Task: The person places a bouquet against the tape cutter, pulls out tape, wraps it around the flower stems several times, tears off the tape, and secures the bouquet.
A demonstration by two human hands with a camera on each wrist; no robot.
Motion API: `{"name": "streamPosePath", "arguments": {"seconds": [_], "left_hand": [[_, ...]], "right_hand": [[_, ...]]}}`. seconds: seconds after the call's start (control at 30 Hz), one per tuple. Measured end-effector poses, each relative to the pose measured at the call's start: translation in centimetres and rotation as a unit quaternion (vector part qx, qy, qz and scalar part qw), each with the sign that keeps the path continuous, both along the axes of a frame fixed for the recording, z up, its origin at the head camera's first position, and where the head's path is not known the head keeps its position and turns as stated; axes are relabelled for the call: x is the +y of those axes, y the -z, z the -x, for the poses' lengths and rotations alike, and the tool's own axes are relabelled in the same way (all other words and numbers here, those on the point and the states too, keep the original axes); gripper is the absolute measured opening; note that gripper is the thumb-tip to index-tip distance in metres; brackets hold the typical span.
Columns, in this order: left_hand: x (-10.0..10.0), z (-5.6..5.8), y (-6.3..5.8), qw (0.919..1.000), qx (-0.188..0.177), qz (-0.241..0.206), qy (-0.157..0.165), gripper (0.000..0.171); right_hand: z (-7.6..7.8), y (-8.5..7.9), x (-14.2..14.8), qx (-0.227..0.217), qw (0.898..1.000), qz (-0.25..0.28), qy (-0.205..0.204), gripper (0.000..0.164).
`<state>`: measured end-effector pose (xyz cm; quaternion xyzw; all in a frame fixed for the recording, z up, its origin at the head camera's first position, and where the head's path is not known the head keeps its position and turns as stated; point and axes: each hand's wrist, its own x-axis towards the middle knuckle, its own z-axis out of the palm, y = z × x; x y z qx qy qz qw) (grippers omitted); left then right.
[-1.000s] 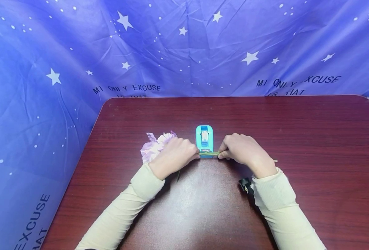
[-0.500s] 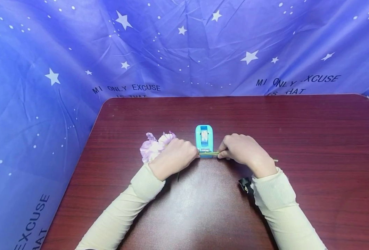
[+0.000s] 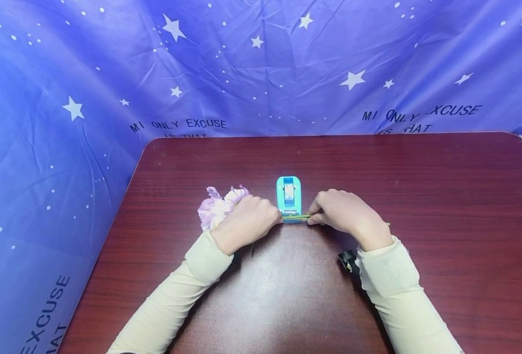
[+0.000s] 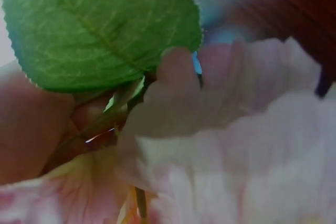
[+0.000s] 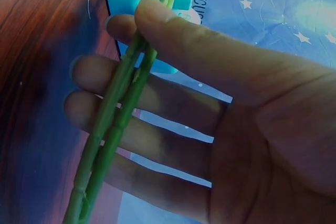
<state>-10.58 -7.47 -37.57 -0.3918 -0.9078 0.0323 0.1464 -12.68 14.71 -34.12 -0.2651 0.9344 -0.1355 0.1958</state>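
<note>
Left hand pinches the green stems at the flower end, pale purple flowers out beyond its back, a serrated leaf and petals hiding much of the grip in the left wrist view. Right hand pinches the same stems between thumb and index, other fingers extended behind them. Stems run crosswise between the hands at the near end of the turquoise tape dispenser on the dark red table; can't tell if they touch it.
</note>
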Motion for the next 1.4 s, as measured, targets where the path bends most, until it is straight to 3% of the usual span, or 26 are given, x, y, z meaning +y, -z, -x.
{"name": "streamPosePath", "arguments": {"seconds": [0.67, 0.87, 1.4], "left_hand": [[0.1, 0.0, -0.2, 0.9998, -0.017, 0.006, -0.006, 0.028], [0.1, 0.0, -0.2, 0.9997, -0.021, 0.006, -0.006, 0.027], [0.1, -0.1, -0.1, 0.9999, -0.015, 0.006, -0.004, 0.029]], "right_hand": [[0.0, 0.0, 0.0, -0.01, 1.0, 0.0, -0.011, 0.009], [-0.1, 0.0, 0.0, -0.009, 1.0, 0.018, -0.009, 0.02], [0.5, 1.2, -0.7, 0.069, 0.995, 0.077, 0.011, 0.022]]}}
